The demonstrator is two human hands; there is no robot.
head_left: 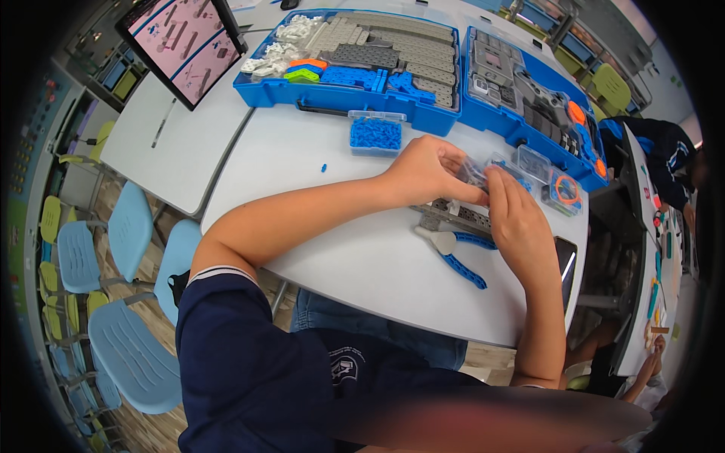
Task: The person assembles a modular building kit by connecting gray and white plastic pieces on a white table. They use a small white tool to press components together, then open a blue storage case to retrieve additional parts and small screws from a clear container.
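Note:
Both my hands meet over the right part of the white table. My left hand point(432, 172) is closed with thumb and fingers around a small clear plastic container or bag point(474, 172) with greyish contents. Against its right side press the bent fingers of my right hand point(517, 215); their tips are partly hidden. Below the hands lies a grey perforated beam assembly point(470, 219), partly covered by them. Just nearer to me rests a plier-like tool point(462, 266) with blue handles and a pale joint. Behind my left wrist stands a clear box of blue pins point(376, 136).
Two blue cases hold parts: one with grey beams point(411, 57), one with electronics point(521, 94). Small clear boxes point(563, 189) stand right of my hands. A loose blue pin point(324, 167), a tablet screen point(181, 45) and a dark flat device point(565, 264) also lie about. Blue chairs point(136, 355) stand left.

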